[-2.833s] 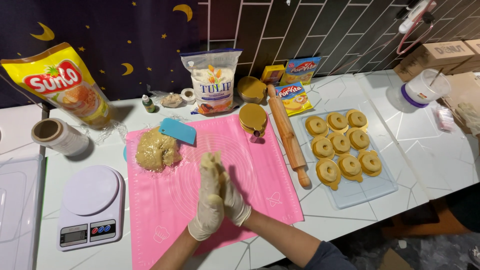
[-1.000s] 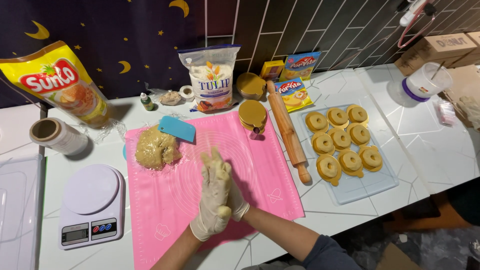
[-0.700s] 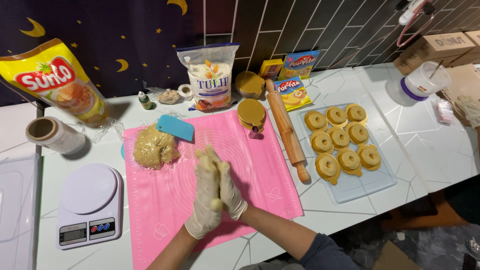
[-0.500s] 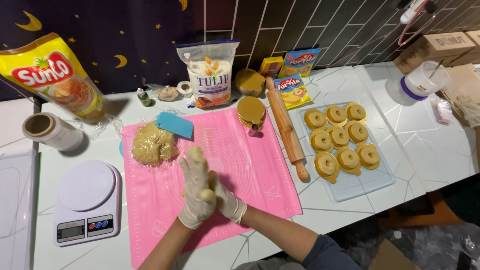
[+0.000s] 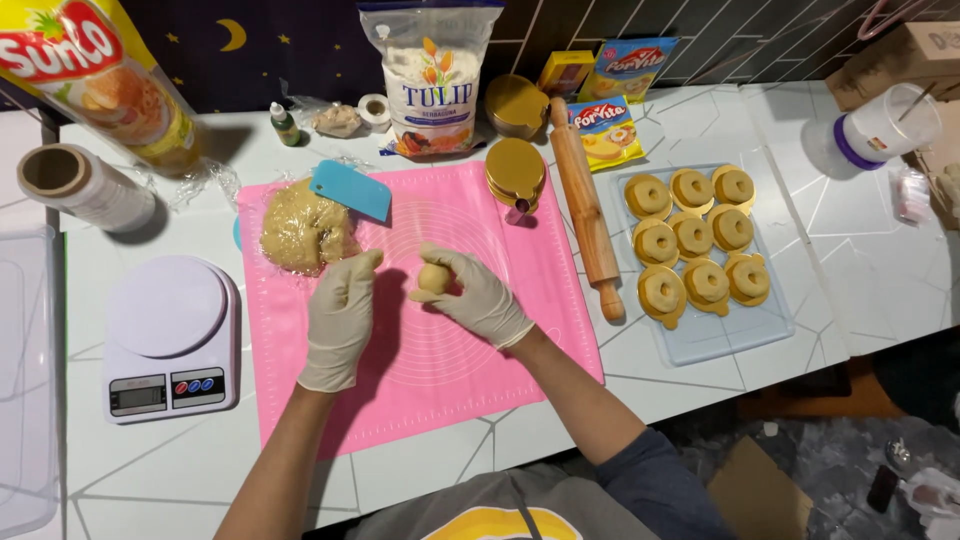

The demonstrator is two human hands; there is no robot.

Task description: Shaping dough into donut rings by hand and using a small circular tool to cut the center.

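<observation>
One small dough ball [image 5: 432,279] is sitting gripped in the right hand [image 5: 478,298]'s curled fingers; the left hand [image 5: 340,318] is hovering open just beside it. Squeezing too hard could be flattening it, or loosening could be dropping it onto the pink silicone mat [image 5: 450,380] below.

A white kitchen scale [image 5: 170,340] was set left of the pink mat [image 5: 480,400]. A rolling pin [image 5: 585,210] was laid between the mat and a clear tray [image 5: 735,345] of ring-shaped dough pieces [image 5: 690,235]. A flour bag [image 5: 432,80] was stood at the back, a film roll [image 5: 85,188] far left.
</observation>
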